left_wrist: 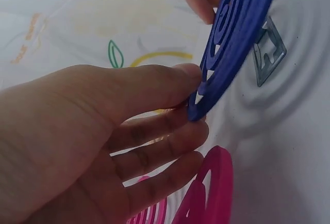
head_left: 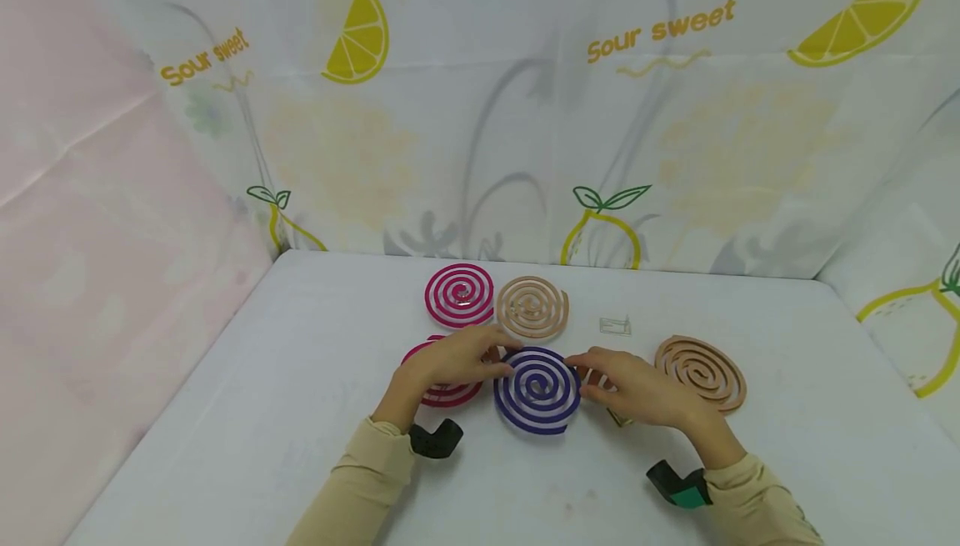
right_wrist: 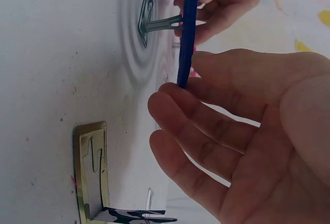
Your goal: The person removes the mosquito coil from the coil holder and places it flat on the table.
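Because the blue coil (head_left: 537, 385) looks thin, I expect it to be light, stiff and easily snapped, so its outer ring is where I take hold. It is raised over a metal stand (right_wrist: 162, 25), my left grip (head_left: 461, 356) and right grip (head_left: 637, 388) pinching 2 opposite edges between thumb and fingers. Below, the white desk (head_left: 262, 413) looks smooth, lightly specked; beyond it, lemon-printed cloth (head_left: 442, 146) walls the far side.
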The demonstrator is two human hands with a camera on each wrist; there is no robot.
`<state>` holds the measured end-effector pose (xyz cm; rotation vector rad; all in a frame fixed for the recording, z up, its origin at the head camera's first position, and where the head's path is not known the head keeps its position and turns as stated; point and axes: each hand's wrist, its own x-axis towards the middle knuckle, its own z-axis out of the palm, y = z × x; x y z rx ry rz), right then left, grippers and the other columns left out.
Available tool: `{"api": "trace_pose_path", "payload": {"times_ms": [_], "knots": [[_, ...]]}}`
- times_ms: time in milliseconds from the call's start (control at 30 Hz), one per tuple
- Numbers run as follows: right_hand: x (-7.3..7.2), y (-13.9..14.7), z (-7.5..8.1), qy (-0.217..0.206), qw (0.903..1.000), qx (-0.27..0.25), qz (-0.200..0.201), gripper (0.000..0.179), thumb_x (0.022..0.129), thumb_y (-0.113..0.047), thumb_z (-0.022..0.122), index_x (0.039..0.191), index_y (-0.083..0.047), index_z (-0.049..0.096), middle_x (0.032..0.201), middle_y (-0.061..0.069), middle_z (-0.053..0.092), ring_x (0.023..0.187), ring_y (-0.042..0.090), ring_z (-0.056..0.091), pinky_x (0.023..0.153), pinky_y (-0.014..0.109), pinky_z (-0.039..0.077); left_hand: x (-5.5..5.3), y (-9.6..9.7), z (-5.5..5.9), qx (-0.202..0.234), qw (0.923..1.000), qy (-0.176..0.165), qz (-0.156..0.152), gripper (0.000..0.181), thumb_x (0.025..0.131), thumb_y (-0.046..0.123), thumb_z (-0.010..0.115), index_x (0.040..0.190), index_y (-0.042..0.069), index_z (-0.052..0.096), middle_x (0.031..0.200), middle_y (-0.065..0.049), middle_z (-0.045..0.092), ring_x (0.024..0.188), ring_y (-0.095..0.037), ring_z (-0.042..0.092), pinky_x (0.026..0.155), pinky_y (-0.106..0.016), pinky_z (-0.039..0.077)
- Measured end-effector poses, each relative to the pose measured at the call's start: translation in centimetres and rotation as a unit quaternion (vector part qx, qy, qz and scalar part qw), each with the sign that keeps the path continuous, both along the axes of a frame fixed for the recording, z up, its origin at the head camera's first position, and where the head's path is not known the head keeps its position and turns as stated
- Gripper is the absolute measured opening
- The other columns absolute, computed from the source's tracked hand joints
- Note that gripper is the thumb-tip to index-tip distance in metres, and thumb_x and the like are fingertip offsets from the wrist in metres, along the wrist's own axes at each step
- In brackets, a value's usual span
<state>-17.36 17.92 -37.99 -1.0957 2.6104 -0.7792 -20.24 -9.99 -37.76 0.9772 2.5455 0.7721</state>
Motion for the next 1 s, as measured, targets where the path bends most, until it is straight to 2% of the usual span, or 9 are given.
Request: {"api": "trace_pose_path", "payload": {"times_ms": [167,533,700,1000], "knots": [[-0.03,0.03,0.02,-0.002,1.0,0.001,-0.008,0.034,0.094,-0.015,0.056,0.125,-0.001,0.057,0.095,-0.002,0.061,0.087,0.009,0.059,0.07,0.025,0.051,-0.15,0.0,-0.08,0.006,1.0,0.001,-0.004,0.041,0.089,0.023,0.066,0.127,0.011,0.06,0.112,-0.002,0.064,0.091,-0.011,0.058,0.082,-0.023,0.051],[-0.1,0.1,0.0,-0.013,0.9995,-0.018,-0.021,0.035,0.096,-0.018,0.053,0.127,-0.003,0.055,0.1,0.0,0.061,0.089,0.01,0.059,0.07,0.022,0.05,-0.29,0.12,-0.23,0.026,0.9996,-0.002,0.009,0.038,0.091,0.019,0.063,0.127,0.008,0.059,0.11,-0.004,0.066,0.091,-0.012,0.061,0.08,-0.022,0.051],[-0.21,0.19,-0.23,-0.01,0.9981,-0.054,-0.025,0.036,0.095,-0.016,0.055,0.128,-0.001,0.052,0.106,0.006,0.061,0.09,0.014,0.061,0.072,0.023,0.051,-0.32,0.35,-0.29,0.055,0.9978,-0.01,0.035,0.036,0.092,0.018,0.062,0.127,0.01,0.059,0.108,-0.003,0.067,0.09,-0.012,0.062,0.077,-0.021,0.051],[-0.37,0.33,-0.21,-0.067,0.9918,-0.086,-0.067,0.048,0.095,-0.02,0.057,0.137,-0.002,0.043,0.116,0.012,0.055,0.095,0.017,0.059,0.076,0.025,0.051,-0.07,0.77,-0.01,0.103,0.9913,-0.008,0.081,0.035,0.09,0.016,0.063,0.124,0.01,0.062,0.109,-0.006,0.067,0.091,-0.017,0.063,0.07,-0.019,0.05]]}}
